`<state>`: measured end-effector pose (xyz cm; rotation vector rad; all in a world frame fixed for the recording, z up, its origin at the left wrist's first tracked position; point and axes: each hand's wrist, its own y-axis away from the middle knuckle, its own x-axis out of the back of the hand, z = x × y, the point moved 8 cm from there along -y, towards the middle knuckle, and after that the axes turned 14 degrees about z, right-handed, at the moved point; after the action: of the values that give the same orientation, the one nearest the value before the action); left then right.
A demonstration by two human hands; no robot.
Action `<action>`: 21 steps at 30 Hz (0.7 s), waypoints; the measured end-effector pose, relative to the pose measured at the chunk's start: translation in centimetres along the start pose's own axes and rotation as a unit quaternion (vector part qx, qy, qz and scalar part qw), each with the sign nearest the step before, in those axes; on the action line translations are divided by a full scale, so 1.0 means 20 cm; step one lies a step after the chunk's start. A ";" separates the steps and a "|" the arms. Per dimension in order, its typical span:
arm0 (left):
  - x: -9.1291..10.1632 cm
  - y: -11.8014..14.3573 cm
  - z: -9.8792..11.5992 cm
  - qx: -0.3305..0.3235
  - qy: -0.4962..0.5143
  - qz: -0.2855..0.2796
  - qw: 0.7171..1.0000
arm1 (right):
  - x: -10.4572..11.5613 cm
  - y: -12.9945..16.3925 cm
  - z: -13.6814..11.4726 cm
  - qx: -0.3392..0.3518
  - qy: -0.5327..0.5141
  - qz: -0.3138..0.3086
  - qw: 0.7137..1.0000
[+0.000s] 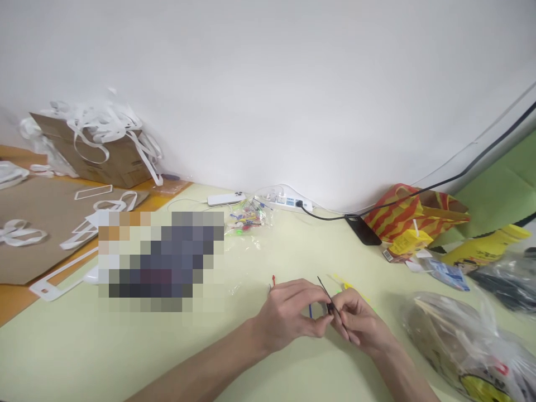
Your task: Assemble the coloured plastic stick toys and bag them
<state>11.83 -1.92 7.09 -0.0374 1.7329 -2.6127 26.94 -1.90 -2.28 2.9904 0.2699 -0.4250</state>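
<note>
My left hand (pixel 285 315) and my right hand (pixel 364 324) meet above the pale green table. Between their fingertips is a thin black cable tie (pixel 323 285), one end sticking up past the fingers. My left thumb and fingers pinch a small dark part of it, while my right fingers close around its lower length. A blue strip (pixel 310 311) shows through the gap in my left hand. Behind that hand lies a red strip (pixel 273 281), partly covered. Yellow strips (pixel 341 281) lie beyond my right hand, partly hidden by it.
A clear bag of colourful pieces (pixel 251 215) lies near the wall, beside a white phone (pixel 226 199) and a power strip (pixel 288 201). Snack packets (pixel 406 243) and a tied plastic bag (pixel 456 340) stand right. A cardboard box (pixel 113 159) with white straps stands left.
</note>
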 end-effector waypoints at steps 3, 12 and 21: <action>0.12 -0.05 -0.13 0.078 -0.055 0.024 0.995 | 0.14 0.05 -0.14 0.090 -0.078 0.093 0.989; 0.03 0.01 -0.14 0.042 -0.082 -0.074 0.993 | 0.13 0.03 -0.12 -0.060 0.111 0.036 0.991; -0.19 0.24 -0.19 0.036 -0.190 -0.255 0.947 | 0.14 0.01 0.00 -0.135 0.301 0.066 0.942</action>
<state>15.53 -0.25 1.13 -1.0459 1.6508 -2.7220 29.71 -1.70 -3.04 2.7561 0.1538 0.5117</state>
